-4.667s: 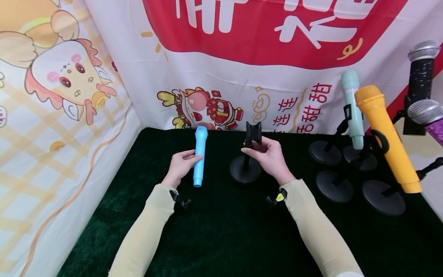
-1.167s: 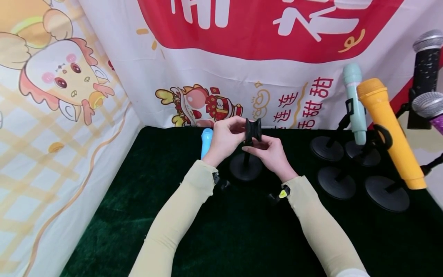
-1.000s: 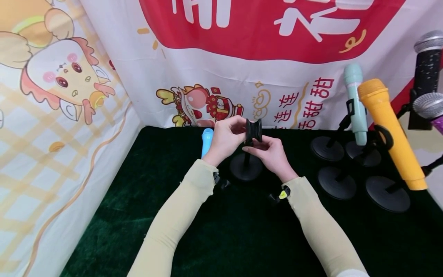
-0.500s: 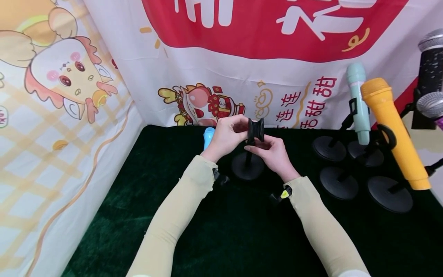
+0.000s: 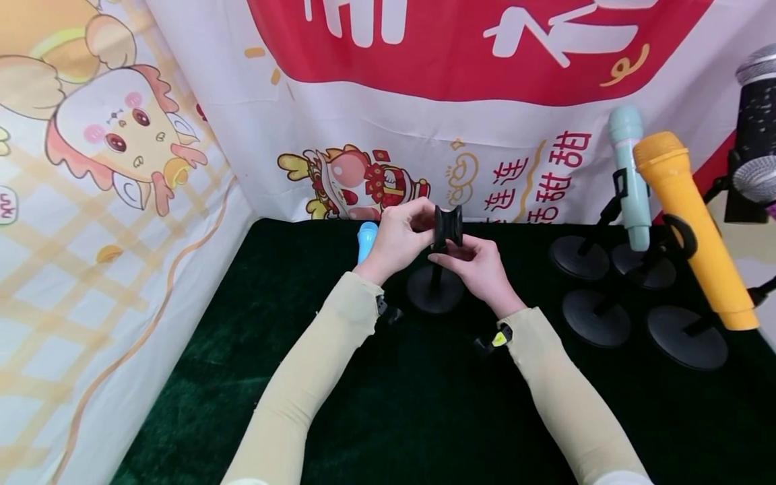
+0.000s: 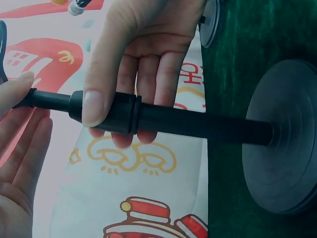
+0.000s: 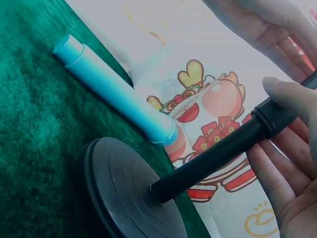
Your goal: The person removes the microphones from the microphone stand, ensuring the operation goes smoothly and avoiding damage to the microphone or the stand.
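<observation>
A black microphone stand (image 5: 436, 283) with a round base stands upright on the green cloth. Near its top, just under the black clip (image 5: 448, 228), my left hand (image 5: 400, 236) pinches the thin upper rod between thumb and fingers. Lower down, the thumb and fingers of my right hand (image 5: 479, 266) grip the collar (image 6: 111, 113) on the pole. A light blue microphone (image 7: 116, 91) lies on the cloth to the left of the stand; in the head view my left hand and forearm hide most of it.
At the right, several black stands hold microphones, among them a pale green one (image 5: 630, 178), a yellow one (image 5: 691, 229) and a black one (image 5: 755, 128). A printed white and red cloth (image 5: 376, 121) hangs behind the table, and another printed sheet (image 5: 115, 283) borders its left side.
Since the earliest frame, my left hand has let go of the blue microphone and moved right to the stand's upper rod. Over the last second both hands have hardly moved.
</observation>
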Available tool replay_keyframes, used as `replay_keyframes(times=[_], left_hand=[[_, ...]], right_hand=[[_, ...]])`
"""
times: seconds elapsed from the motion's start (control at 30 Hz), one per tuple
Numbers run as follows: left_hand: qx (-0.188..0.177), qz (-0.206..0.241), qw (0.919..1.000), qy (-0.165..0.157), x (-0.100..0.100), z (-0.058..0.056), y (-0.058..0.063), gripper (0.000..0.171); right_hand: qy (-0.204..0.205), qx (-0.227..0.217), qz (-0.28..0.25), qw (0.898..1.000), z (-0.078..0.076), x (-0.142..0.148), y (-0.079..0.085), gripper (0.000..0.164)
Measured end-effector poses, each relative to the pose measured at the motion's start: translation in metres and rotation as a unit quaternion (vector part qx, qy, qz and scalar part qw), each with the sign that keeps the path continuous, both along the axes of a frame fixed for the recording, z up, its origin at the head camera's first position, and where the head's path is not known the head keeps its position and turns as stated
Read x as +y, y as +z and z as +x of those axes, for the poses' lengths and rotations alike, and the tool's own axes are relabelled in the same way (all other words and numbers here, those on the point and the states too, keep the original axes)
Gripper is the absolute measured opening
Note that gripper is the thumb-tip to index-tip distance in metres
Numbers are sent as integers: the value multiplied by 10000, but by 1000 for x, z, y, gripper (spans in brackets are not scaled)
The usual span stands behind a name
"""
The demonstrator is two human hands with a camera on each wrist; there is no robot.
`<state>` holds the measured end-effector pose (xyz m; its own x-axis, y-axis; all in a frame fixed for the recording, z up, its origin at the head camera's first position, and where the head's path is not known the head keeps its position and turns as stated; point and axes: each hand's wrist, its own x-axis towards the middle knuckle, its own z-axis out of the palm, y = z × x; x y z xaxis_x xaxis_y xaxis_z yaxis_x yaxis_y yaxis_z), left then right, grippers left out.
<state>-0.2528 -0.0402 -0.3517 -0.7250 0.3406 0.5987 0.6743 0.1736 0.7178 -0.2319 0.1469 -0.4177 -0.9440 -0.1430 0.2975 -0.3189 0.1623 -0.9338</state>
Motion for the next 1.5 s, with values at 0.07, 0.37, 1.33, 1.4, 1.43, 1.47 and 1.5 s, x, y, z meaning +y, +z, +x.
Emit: replay_keyframes(times=[0.07, 0.37, 1.33, 1.4, 1.43, 1.47, 1.5], left_hand=[[-1, -37, 10000, -36, -1, -1, 1, 11], [44, -25, 10000, 6, 0, -1, -3, 11], [376, -319, 9986, 187, -3, 4, 5, 31], [380, -294, 9986, 234, -3, 4, 7, 27], [365, -292, 9986, 250, -3, 3, 7, 25], [328, -285, 9987, 260, -3, 2, 7, 24], [301, -276, 9988, 258, -2, 1, 7, 22]], right_hand=[[6, -13, 20, 10000, 0, 0, 1, 34], [27, -30, 82, 10000, 0, 1, 1, 34], [115, -79, 167, 9998, -2, 1, 4, 35], [113, -119, 155, 9997, -3, 1, 4, 34], [109, -144, 154, 9997, -3, 1, 4, 34], [108, -169, 155, 9997, -3, 1, 4, 34], [96, -202, 164, 9996, -3, 1, 4, 34]])
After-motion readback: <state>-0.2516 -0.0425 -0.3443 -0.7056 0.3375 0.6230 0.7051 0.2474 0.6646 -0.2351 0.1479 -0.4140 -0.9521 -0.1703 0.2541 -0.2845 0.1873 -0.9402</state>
